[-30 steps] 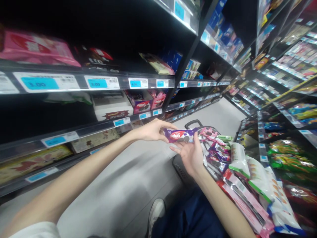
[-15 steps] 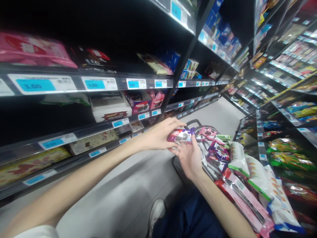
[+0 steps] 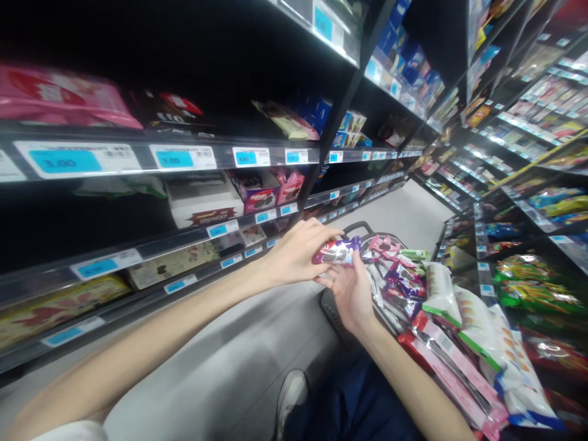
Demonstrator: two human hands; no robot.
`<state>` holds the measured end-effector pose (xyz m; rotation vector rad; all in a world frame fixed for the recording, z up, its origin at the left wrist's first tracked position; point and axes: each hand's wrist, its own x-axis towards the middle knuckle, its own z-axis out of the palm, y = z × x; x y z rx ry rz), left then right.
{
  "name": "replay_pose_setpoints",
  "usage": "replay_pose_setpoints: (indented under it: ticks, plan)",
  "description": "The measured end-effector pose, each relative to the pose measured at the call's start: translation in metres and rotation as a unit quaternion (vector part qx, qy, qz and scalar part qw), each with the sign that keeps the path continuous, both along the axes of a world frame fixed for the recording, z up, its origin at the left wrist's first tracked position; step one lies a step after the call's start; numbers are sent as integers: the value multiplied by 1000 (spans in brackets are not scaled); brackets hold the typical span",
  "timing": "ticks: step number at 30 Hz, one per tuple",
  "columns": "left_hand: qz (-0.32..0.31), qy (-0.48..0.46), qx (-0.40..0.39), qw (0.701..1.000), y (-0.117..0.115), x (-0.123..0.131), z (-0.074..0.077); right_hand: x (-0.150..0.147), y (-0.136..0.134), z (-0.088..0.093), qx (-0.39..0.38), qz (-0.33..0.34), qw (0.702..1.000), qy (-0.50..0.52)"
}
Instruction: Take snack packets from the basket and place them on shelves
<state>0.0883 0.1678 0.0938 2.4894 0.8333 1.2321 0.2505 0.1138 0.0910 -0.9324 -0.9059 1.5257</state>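
Between my two hands is a small purple and red biscuit packet [image 3: 339, 250] with dark cookies pictured on it. My left hand [image 3: 305, 251] pinches its left end, fingers curled over the top. My right hand [image 3: 353, 293] supports it from below, with the thumb pressed on its right end. Just beyond and to the right, a dark shopping basket [image 3: 334, 313] is heaped with several purple packets [image 3: 407, 285] and pink packets [image 3: 384, 246]. White pouches with green edges [image 3: 480, 321] and a long pink package [image 3: 463, 373] lie on the near right of the heap.
On my left runs a dark shelf unit with price labels [image 3: 223, 228]. An opened purple biscuit box [image 3: 260, 195] and a pink one [image 3: 290, 185] stand on its lower shelf. Green snack bags [image 3: 537, 285] fill the right-hand shelf. Grey floor [image 3: 220, 355] shows between, with my shoe [image 3: 293, 392].
The packet has tilted slightly in my hands, and its printed front catches the light differently. Both hands keep nearly the same place, and the basket is unchanged.
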Motion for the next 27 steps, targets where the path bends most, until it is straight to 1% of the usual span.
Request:
replay_pose_setpoints:
  ticks: [4, 7, 9, 11, 14, 16, 17, 19, 22, 24, 27]
  plan:
    - [26, 13, 16, 999, -3, 2, 1, -1, -1, -2, 12, -3, 1000, -20]
    - [32, 11, 26, 999, -3, 2, 2, -1, -1, -6, 37, -27, 996, -82]
    - [17, 4, 24, 1000, -1, 1, 2, -1, -1, -8, 77, -40, 986, -143]
    - [-3, -7, 11, 1000, 1, -1, 1, 0, -1, -10, 127, -33, 971, -202]
    - [-15, -29, -11, 999, 6, -6, 0, 2, 0, -12, 184, -17, 952, -243]
    - [-14, -54, -39, 998, 9, -10, 0, 5, 3, -15, 210, -28, 942, -260]
    - [-24, -71, -62, 995, 10, -12, 0, 8, 5, -16, 222, -40, 934, -278]
    - [-69, -118, -124, 983, 14, -17, -1, 14, 11, -19, 248, -75, 909, -327]
    - [-149, -189, -209, 948, 21, -24, -3, 23, 19, -20, 293, -143, 857, -398]
    - [-168, -216, -235, 933, 26, -27, -6, 26, 22, -17, 326, -173, 827, -423]
    - [-183, -234, -239, 924, 30, -29, -11, 27, 21, -13, 366, -179, 807, -428]
